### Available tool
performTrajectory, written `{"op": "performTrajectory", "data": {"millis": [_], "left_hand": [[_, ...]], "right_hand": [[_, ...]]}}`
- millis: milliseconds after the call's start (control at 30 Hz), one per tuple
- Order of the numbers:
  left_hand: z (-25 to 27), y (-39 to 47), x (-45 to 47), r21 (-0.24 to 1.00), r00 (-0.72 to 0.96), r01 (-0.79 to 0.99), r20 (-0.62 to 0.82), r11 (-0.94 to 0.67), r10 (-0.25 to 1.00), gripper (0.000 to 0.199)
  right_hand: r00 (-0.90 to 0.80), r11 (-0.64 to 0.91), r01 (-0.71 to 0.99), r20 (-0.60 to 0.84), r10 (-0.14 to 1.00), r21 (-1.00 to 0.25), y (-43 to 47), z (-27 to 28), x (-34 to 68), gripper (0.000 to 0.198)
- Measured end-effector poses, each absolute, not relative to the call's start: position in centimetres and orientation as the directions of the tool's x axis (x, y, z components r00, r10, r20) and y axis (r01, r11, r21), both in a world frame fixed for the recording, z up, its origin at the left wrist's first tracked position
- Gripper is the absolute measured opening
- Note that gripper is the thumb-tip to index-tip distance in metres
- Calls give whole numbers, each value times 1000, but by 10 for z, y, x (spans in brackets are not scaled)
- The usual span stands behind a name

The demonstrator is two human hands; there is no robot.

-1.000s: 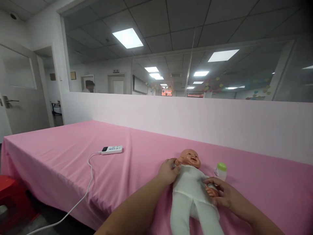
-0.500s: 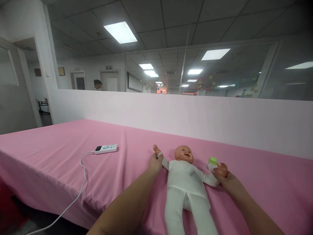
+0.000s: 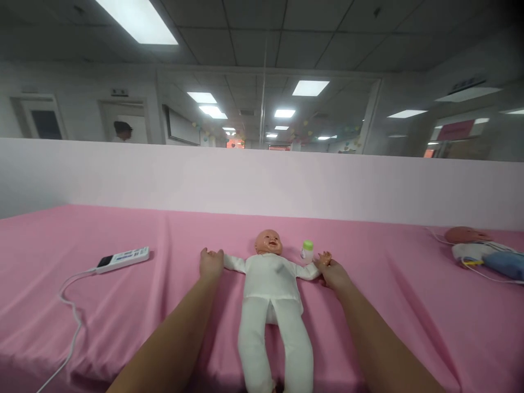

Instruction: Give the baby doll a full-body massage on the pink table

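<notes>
A baby doll (image 3: 271, 281) in a white cloth suit lies face up on the pink cloth (image 3: 184, 240), its arms spread to both sides. My left hand (image 3: 212, 264) is closed around the doll's hand on the left, which is mostly hidden under my fingers. On the other side my right hand (image 3: 333, 271) grips the doll's other arm at the wrist, and the small plastic fingers show above my thumb. Just behind that arm stands a small bottle (image 3: 307, 251) with a light green cap.
To the left lies a white power strip (image 3: 124, 259) with its cord (image 3: 72, 305) running off the near edge. At the far right is a second doll (image 3: 466, 236) with blue cloth. A white partition (image 3: 245, 180) with glass above borders the back; a person (image 3: 123, 131) is beyond it.
The view has swung right, bringing the second doll into sight. The doll's arm on the left has gone from raised to stretched out sideways, with my left hand now covering its hand.
</notes>
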State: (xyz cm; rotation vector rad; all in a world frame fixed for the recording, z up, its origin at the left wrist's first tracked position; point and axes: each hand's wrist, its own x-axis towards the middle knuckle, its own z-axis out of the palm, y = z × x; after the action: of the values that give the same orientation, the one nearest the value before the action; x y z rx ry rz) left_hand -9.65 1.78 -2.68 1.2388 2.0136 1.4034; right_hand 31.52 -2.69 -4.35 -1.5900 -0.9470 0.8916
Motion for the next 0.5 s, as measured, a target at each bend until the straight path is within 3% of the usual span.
{"op": "performTrajectory", "data": {"millis": [233, 500], "left_hand": [[-17, 15, -104, 825, -434, 551, 156, 125, 887, 74], [-9, 8, -105, 653, -324, 745, 177, 136, 929, 70]], "right_hand": [[414, 32, 20, 37, 909, -999, -15, -50, 316, 60], [379, 0, 26, 10, 925, -1000, -17, -48, 315, 64]]}}
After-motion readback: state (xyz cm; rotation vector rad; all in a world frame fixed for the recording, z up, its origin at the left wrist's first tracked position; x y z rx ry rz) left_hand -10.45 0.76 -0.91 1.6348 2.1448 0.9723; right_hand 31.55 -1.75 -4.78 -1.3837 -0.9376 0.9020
